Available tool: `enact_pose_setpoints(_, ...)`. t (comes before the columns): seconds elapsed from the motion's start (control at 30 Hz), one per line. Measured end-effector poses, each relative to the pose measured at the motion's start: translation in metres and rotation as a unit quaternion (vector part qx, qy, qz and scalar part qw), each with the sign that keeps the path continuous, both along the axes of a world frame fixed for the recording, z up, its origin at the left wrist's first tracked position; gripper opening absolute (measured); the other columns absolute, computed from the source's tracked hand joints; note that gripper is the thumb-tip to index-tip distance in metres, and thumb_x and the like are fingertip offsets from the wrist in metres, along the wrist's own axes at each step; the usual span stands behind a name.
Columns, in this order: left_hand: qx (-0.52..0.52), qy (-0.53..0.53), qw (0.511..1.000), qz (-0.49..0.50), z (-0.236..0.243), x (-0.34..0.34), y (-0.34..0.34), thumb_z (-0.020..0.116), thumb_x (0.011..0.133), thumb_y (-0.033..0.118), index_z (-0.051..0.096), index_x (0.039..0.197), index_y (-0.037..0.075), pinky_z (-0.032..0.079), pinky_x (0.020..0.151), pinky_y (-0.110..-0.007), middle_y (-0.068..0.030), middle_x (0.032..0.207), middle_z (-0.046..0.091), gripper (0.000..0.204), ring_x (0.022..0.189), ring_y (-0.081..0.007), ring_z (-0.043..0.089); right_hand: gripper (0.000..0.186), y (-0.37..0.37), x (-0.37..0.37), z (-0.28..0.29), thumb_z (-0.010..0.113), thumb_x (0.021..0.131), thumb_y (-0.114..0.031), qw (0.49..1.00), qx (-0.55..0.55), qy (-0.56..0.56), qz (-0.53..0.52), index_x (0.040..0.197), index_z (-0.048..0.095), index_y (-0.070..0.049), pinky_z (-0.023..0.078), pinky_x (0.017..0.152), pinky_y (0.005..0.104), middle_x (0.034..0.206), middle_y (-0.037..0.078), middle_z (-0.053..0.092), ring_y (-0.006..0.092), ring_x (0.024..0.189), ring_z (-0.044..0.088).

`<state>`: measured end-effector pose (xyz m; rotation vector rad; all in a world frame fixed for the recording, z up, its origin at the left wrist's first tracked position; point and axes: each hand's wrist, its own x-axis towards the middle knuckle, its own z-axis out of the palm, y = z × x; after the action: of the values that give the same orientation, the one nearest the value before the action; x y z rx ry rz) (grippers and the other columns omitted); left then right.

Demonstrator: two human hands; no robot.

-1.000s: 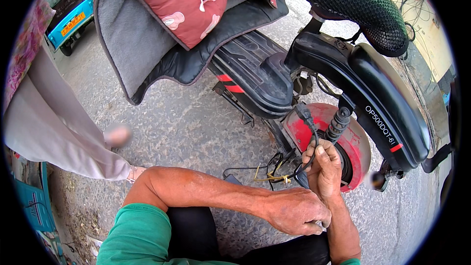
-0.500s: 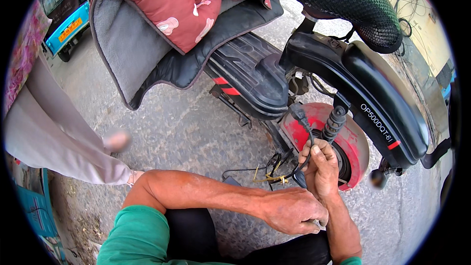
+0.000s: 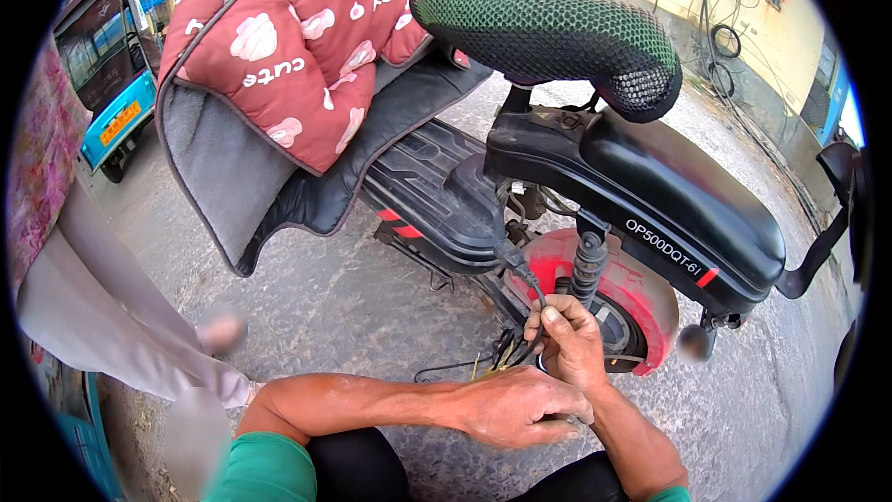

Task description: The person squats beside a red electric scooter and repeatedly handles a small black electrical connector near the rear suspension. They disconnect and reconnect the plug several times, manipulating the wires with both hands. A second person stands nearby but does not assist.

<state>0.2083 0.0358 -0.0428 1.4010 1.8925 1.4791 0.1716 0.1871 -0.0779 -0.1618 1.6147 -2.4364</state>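
Observation:
My right hand (image 3: 569, 339) pinches a black cable (image 3: 538, 293) between thumb and fingers. The cable's thicker black connector end (image 3: 514, 260) points up and away, in front of the scooter's red rear wheel (image 3: 650, 302). Just nearer to me, my left hand (image 3: 530, 406) is closed beside the right wrist. Its fingers are curled, and I cannot make out what they hold, if anything. Loose black and yellow wires (image 3: 497, 353) lie beyond the left hand, partly hidden by it.
The electric scooter (image 3: 632, 214) stands ahead, with a mesh-covered saddle (image 3: 557, 37), a black shock absorber (image 3: 589, 265) and a red quilted cover (image 3: 279, 56). A person in pale trousers (image 3: 121, 297) stands at left. A blue three-wheeler (image 3: 121, 121) is behind them.
My view has shifted, so the scooter now sits further left and lower in the picture. Both hands keep nearly the same hold, the right still pinching the cable.

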Motion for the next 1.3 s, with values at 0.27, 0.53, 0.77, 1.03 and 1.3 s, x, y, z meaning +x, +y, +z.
enact_pose_setpoints(0.27, 0.0, 0.006, 1.0, -0.009, -0.008, 0.006, 0.003, 0.066, 0.092, 0.017, 0.064, 0.113, 0.0, 0.055, 0.079, -0.041, -0.0145, 0.099, 0.07, 0.027, 0.09, -0.0318, 0.069, 0.02, -0.002, 0.003, 0.0, 0.062, 0.097, -0.018, 1.0, 0.004, 0.004, 0.004, 0.113, 0.06, -0.005, 0.049, 0.065, 0.0248, 0.093, 0.006, 0.069, 0.0129, 0.08, 0.065)
enact_pose_setpoints(0.53, 0.002, 0.012, 1.0, -0.004, 0.0, 0.005, 0.001, 0.065, 0.091, 0.016, 0.065, 0.112, 0.0, 0.054, 0.078, -0.043, -0.0162, 0.1, 0.07, 0.027, 0.091, -0.034, 0.068, 0.019, -0.005, 0.002, 0.004, 0.062, 0.097, -0.019, 1.0, 0.013, 0.007, -0.004, 0.11, 0.061, -0.005, 0.048, 0.064, 0.0249, 0.091, 0.006, 0.067, 0.0135, 0.078, 0.063)
enact_pose_setpoints(0.77, 0.076, 0.045, 0.996, 0.024, -0.005, 0.013, 0.001, 0.064, 0.083, 0.013, 0.067, 0.102, -0.001, 0.053, 0.076, -0.044, -0.019, 0.091, 0.07, 0.024, 0.085, -0.0354, 0.068, 0.019, -0.001, 0.001, -0.008, 0.063, 0.096, -0.018, 0.998, 0.025, 0.053, -0.023, 0.109, 0.06, -0.004, 0.045, 0.058, 0.0243, 0.085, 0.007, 0.065, 0.014, 0.071, 0.061)
enact_pose_setpoints(1.03, 0.086, 0.012, 0.996, 0.031, -0.004, 0.016, 0.001, 0.062, 0.077, 0.011, 0.069, 0.088, -0.003, 0.054, 0.073, -0.043, -0.019, 0.084, 0.071, 0.019, 0.079, -0.0336, 0.07, 0.019, -0.01, 0.002, -0.007, 0.063, 0.096, -0.017, 0.999, 0.005, 0.043, 0.014, 0.109, 0.058, -0.004, 0.046, 0.057, 0.023, 0.086, 0.007, 0.066, 0.0137, 0.071, 0.062)
enact_pose_setpoints(1.3, 0.051, 0.056, 0.997, 0.02, -0.009, 0.004, 0.007, 0.065, 0.085, 0.014, 0.066, 0.107, -0.001, 0.053, 0.079, -0.044, -0.0194, 0.097, 0.07, 0.027, 0.09, -0.0354, 0.067, 0.021, -0.003, -0.001, -0.003, 0.063, 0.096, -0.017, 0.997, 0.064, 0.04, -0.003, 0.11, 0.061, -0.003, 0.047, 0.06, 0.0254, 0.089, 0.007, 0.068, 0.0139, 0.073, 0.064)
